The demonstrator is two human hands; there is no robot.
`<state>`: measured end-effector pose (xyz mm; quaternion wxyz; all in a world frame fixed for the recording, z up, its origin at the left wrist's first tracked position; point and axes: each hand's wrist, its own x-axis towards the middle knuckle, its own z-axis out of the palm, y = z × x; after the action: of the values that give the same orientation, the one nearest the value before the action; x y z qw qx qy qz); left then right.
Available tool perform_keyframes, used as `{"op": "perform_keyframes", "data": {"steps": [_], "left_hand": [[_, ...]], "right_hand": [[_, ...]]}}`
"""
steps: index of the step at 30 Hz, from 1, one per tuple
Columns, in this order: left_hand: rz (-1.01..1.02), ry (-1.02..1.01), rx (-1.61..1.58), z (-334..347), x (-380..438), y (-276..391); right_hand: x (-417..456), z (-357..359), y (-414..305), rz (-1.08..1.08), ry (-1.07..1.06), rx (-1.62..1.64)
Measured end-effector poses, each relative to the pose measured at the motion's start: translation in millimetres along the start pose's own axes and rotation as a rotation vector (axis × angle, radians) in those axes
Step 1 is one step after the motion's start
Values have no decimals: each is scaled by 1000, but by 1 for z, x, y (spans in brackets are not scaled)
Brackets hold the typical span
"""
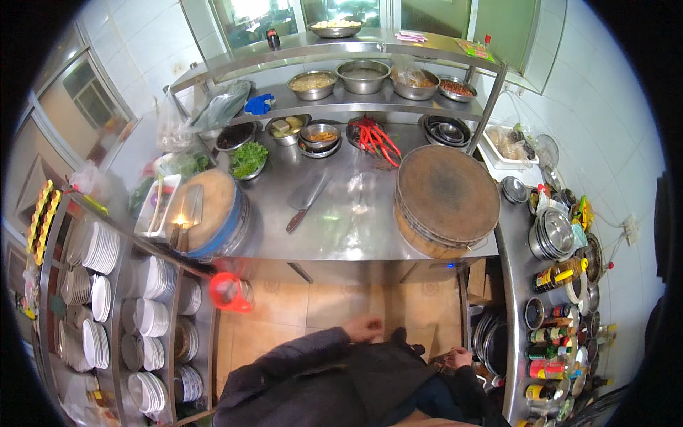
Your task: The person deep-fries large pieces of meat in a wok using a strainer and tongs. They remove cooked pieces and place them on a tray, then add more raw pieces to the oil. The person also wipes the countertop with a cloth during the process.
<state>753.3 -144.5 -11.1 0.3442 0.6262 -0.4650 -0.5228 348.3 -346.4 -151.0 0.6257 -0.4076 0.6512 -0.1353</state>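
My left hand (365, 327) is in front of my body above the tiled floor, blurred, with its fingers curled. Nothing can be made out in it. Lower right, my right hand (458, 357) is beside the shelf under the side counter, close to a small dark thing I cannot identify; whether it grips this is unclear. Before me stands a stainless steel worktable (341, 235). A cleaver (309, 202) with a brown handle lies on it. To the right sits a thick round wooden chopping block (448, 192); at the left, another round board (213, 208) carries cleavers.
Red chillies (373, 140), green herbs (248, 160) and bowls line the table's back, below a steel shelf (331, 107). White plates (101, 248) fill the left rack. A red plastic container (230, 292) is at its corner. Bottles (549, 335) and steel pots (552, 233) crowd the right counter.
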Motion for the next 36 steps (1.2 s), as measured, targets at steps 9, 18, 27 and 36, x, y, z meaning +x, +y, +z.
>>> {"op": "perform_keyframes", "data": {"steps": [9, 18, 27, 36], "left_hand": [[137, -246, 52, -5, 25, 37], [84, -346, 91, -3, 51, 68], [19, -304, 141, 3, 57, 71], [24, -368, 214, 2, 68, 93]], "right_hand": [[50, -13, 6, -64, 27, -118], [64, -48, 21, -126, 95, -236], [28, -39, 23, -221, -54, -387], [107, -65, 35, -51, 33, -173]]}}
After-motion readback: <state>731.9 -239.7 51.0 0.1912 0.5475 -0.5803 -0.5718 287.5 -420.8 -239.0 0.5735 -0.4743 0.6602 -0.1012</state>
